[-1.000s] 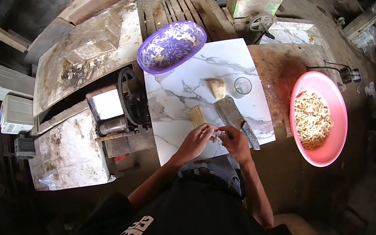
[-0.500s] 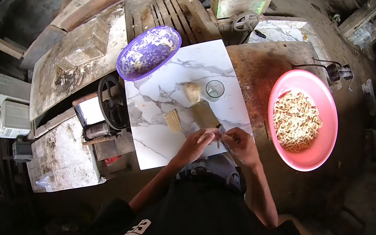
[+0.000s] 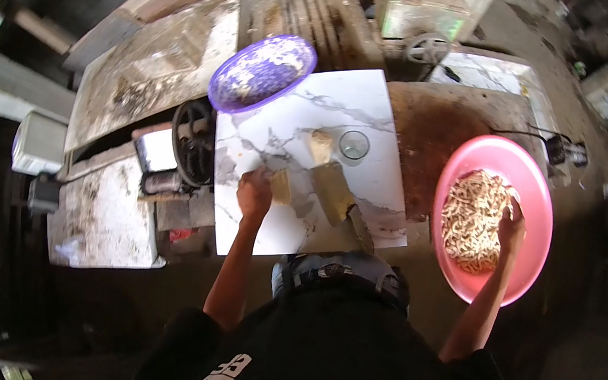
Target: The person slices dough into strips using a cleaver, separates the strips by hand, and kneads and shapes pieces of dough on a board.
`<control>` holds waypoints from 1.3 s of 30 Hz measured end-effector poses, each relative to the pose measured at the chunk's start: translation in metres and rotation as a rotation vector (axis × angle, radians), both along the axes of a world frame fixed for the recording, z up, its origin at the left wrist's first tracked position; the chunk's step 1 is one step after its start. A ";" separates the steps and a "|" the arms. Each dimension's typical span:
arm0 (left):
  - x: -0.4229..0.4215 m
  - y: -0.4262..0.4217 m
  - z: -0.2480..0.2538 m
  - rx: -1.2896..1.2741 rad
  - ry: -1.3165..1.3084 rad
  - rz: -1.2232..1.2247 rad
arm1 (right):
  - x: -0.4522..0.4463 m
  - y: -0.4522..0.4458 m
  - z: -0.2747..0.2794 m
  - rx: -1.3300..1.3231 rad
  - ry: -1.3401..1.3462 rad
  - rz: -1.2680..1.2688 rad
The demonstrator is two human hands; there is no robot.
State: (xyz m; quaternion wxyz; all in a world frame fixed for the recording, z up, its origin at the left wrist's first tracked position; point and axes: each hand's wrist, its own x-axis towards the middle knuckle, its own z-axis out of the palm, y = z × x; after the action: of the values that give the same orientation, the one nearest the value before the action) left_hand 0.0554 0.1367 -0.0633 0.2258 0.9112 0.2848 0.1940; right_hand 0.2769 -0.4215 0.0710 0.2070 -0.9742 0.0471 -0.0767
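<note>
My left hand [image 3: 254, 193] is on the marble-patterned board [image 3: 231, 222], fingertips at the left edge of a small row of pale dough strips [image 3: 281, 186]. Its fingers are bent and smeared by motion, so their grip is unclear. Out to the right, my right hand [image 3: 511, 228] reaches into the pink basin [image 3: 533, 262], beside a heap of twisted dough pieces [image 3: 472, 221]. Its fingers are closed on a pale dough twist [image 3: 512, 194]. Between the hands lies a cleaver [image 3: 333, 194], handle toward me. A lump of dough [image 3: 320, 146] touches its far end, beside a drinking glass [image 3: 354, 145].
A purple basin [image 3: 262, 74] smeared with dough overlaps the board's far left corner. Left of the board stands a machine with a black handwheel [image 3: 193, 142]. A brown wooden surface [image 3: 429, 130] extends to the right, with a metal box [image 3: 419, 13] farther back.
My hands have parted from a small dough piece held over the cleaver handle. The left moved left to the strips; the right moved right into the pink basin. The view has shifted slightly.
</note>
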 end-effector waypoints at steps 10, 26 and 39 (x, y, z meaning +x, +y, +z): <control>0.001 -0.017 0.014 0.004 0.015 0.049 | -0.053 0.141 0.031 0.857 0.250 0.443; -0.020 -0.026 0.055 -0.568 -0.170 0.172 | -0.103 0.426 -0.094 0.138 0.286 1.121; -0.004 -0.011 0.023 -0.127 0.173 -0.051 | -0.114 0.434 -0.105 0.408 0.303 0.962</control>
State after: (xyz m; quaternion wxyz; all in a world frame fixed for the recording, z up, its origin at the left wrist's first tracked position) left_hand 0.0515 0.1253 -0.0399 0.2625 0.9154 0.2916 0.0902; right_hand 0.1630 0.0126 -0.0337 0.3946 -0.8261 -0.3607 0.1786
